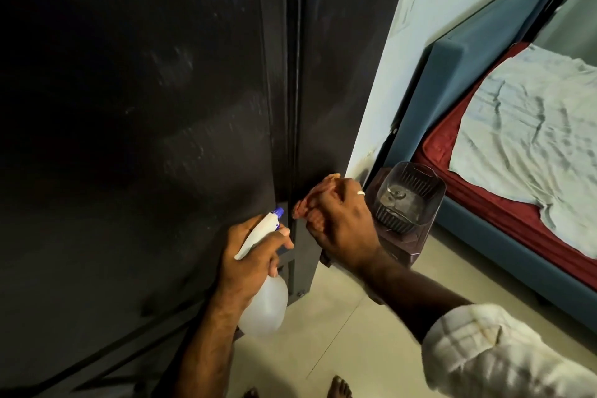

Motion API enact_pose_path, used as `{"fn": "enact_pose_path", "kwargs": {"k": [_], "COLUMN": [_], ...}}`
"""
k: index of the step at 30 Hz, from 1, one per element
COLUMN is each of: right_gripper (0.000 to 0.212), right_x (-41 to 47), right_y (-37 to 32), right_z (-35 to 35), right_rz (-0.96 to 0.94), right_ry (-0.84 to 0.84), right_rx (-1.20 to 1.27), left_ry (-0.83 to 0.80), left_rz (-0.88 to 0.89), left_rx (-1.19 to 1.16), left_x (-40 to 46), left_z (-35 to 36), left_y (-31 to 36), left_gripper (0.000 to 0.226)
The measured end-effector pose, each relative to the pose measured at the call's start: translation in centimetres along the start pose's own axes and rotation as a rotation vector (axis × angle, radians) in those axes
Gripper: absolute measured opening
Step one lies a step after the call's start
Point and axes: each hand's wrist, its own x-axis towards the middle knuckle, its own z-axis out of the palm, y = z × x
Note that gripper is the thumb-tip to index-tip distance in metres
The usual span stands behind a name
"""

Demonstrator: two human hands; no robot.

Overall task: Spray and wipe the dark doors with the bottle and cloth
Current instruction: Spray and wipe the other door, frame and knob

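Fingers [284,241] of the left hand [248,255] are curled round the spray bottle [263,297], nozzle aimed at the dark doors [135,107] | a reddish cloth [305,200] is gripped by the right hand [342,220] and pressed against the lower door edge.

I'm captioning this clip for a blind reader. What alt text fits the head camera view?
A person's left hand grips a white spray bottle aimed at the lower part of the dark doors, while the right hand presses a reddish cloth against the door edge. A bed stands to the right on a pale floor.
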Motion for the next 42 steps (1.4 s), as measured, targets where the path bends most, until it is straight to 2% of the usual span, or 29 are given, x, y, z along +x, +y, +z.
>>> {"fn": "enact_pose_path", "kwargs": {"k": [3,5,7,9,11,13,14,16,19,21,23,24,26,28,30,32,34,36,38,40,42], "right_gripper": [0.025,0.016,0.043,0.062,0.059,0.038,0.029,0.023,0.039,0.042,0.035,0.033,0.031,0.031,0.034,0.029,0.022,0.027,0.038,0.044,0.045], "right_x": [0.1,0.7,0.6,0.2,0.2,0.6,0.9,1.1,0.7,0.6,0.6,0.4,0.2,-0.2,-0.7,-0.6,0.1,1.1,1.5,1.7,1.9], "right_y": [-1.2,-2.1,-3.0,-2.9,-2.1,-1.4,-1.0,-0.6,-0.3,-0.5,-0.7,-0.3,0.0,0.1,-0.6,-1.6,-2.3,-2.8,-3.2,-3.2,-3.0], "right_z": [1.6,1.5,0.9,0.2,-0.2,-0.5,-0.5,-0.7,-1.0,-1.3,-1.6,-1.5,-1.1,-0.5,0.1,0.6,1.0,0.9,0.1,-0.9,-1.5], "right_rz": [0.484,0.840,1.224,1.355,1.310,1.192,1.114,0.811,0.239,-0.041,-0.211,-0.249,-0.240,-0.097,0.113,0.305,0.568,0.896,1.172,1.241,1.218], "right_ry": [0.191,0.185,0.040,-0.063,-0.101,-0.069,-0.028,0.039,-0.051,-0.083,-0.080,-0.085,-0.080,-0.015,0.085,0.179,0.203,0.112,-0.038,-0.137,-0.167], "right_rx": [0.786,1.280,1.745,1.936,1.916,1.765,1.600,1.164,0.384,-0.107,-0.292,-0.313,-0.280,-0.126,0.142,0.474,0.854,1.344,1.684,1.766,1.645], "left_ry": [-0.005,-0.002,-0.001,-0.006,-0.008,-0.020,-0.026,-0.029,-0.038,-0.039,-0.023,-0.021,-0.026,-0.048,-0.058,-0.073,-0.070,-0.074,-0.081,-0.093,-0.088], "left_rz": [0.008,-0.004,-0.020,-0.020,-0.023,-0.016,-0.009,0.002,0.020,0.033,0.019,0.019,0.025,0.047,0.056,0.063,0.053,0.063,0.068,0.077,0.077], "left_rx": [-0.012,0.021,0.040,0.031,0.025,0.020,0.018,0.010,-0.002,-0.004,-0.007,-0.019,-0.027,-0.028,-0.030,-0.050,-0.069,-0.084,-0.084,-0.074,-0.065], "left_x": [-0.2,-0.2,-0.4,-0.4,-0.1,0.2,0.2,0.4,0.8,0.8,0.6,0.6,0.9,1.0,1.1,1.1,0.9,0.8,0.6,0.5,0.4], "left_z": [-0.3,-0.4,-0.3,0.0,0.3,0.5,0.6,0.8,1.3,1.8,2.2,2.3,2.3,1.8,1.4,0.9,0.6,0.4,0.4,0.3,0.0], "left_y": [0.1,0.0,-0.1,0.0,0.3,0.7,0.9,1.1,1.2,1.1,1.3,1.4,1.6,1.9,2.0,1.9,1.7,1.6,1.7,1.8,1.8], "left_gripper": [0.037,0.020,0.010,0.012,0.014,0.011,0.009,0.008,0.008,0.022,0.047,0.046,0.025,0.012,0.017,0.015,0.014,0.016,0.016,0.015,0.014]}}
